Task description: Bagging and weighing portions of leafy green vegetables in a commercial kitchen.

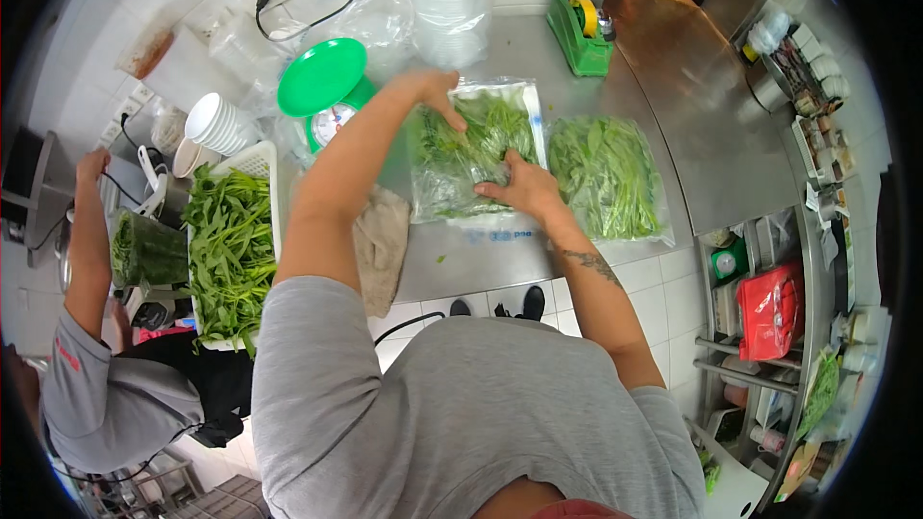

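Note:
A clear plastic bag of leafy greens lies flat on the steel counter before me. My left hand, slightly blurred, reaches over the bag's upper left part with its fingers apart. On the bag's lower right part rests my right hand, thumb and fingers spread over the plastic. White plastic with blue print shows under the bag's edges. Just right of it lies a second clear bag of greens; neither hand touches that one.
Left of my arm stand a white basket of loose greens, a beige cloth and a green dial scale. At the back are stacked clear containers and a green tape dispenser. A co-worker works at far left.

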A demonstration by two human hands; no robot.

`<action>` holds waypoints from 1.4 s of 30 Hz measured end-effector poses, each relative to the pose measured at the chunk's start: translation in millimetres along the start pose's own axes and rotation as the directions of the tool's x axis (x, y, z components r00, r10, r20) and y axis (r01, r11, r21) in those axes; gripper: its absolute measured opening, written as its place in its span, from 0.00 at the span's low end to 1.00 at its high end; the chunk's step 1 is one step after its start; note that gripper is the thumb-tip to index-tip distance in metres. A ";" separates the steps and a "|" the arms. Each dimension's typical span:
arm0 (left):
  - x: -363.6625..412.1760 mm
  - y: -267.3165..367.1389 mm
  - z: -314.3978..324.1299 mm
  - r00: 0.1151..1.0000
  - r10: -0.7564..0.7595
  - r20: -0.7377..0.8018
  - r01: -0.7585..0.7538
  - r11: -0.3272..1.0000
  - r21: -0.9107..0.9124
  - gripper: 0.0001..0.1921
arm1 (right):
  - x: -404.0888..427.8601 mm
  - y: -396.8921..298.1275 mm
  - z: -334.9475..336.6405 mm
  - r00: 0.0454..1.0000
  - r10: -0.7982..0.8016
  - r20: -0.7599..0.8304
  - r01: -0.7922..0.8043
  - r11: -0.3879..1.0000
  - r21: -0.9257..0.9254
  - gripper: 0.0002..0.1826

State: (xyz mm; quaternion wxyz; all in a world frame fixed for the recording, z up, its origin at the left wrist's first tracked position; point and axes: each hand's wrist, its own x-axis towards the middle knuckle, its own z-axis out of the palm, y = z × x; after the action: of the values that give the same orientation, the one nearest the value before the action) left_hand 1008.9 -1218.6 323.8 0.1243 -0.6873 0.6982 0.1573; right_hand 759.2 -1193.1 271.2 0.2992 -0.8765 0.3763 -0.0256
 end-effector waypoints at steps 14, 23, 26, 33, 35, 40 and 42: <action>-13.9 5.6 -5.9 0.992 -0.128 0.002 0.122 0.943 -0.311 0.58 | 2.8 20.8 -18.2 0.998 -0.042 -0.051 0.064 0.789 0.611 0.24; -49.0 26.5 -31.4 0.988 -0.012 -0.153 -0.021 0.978 -0.208 0.47 | -58.0 24.5 -47.2 0.879 0.081 -0.470 0.133 0.904 0.405 0.25; -94.0 58.7 -59.9 0.944 0.089 -0.318 -0.146 0.976 -0.160 0.37 | -84.2 6.5 -39.8 0.910 0.136 0.392 -0.395 0.573 0.718 0.39; -167.2 188.8 -36.8 0.625 0.454 -0.635 -0.331 0.891 0.311 0.21 | -70.2 9.4 -40.7 0.980 -0.183 0.073 -0.160 -0.527 0.835 0.46; -168.4 204.4 -14.5 0.600 0.504 -0.621 -0.353 0.864 0.360 0.21 | -69.8 21.7 -45.9 0.977 0.140 -0.160 0.213 -0.603 0.769 0.36; -144.4 215.5 -33.8 0.616 0.426 -0.663 -0.556 0.831 0.018 0.30 | -72.5 81.3 -51.5 0.901 0.260 -0.348 0.432 -0.449 0.782 0.26; -111.4 224.2 -41.9 0.538 0.288 -0.792 -0.515 0.857 -0.038 0.34 | -76.0 99.1 -63.2 0.864 0.363 -0.350 0.464 -0.301 0.833 0.26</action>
State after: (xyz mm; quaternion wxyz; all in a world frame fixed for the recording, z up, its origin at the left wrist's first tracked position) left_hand 789.4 -1131.1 416.7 -0.3154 -0.5168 0.7953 -0.0305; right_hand 623.9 -1227.1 282.7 0.7672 -0.2371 0.2147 -0.5560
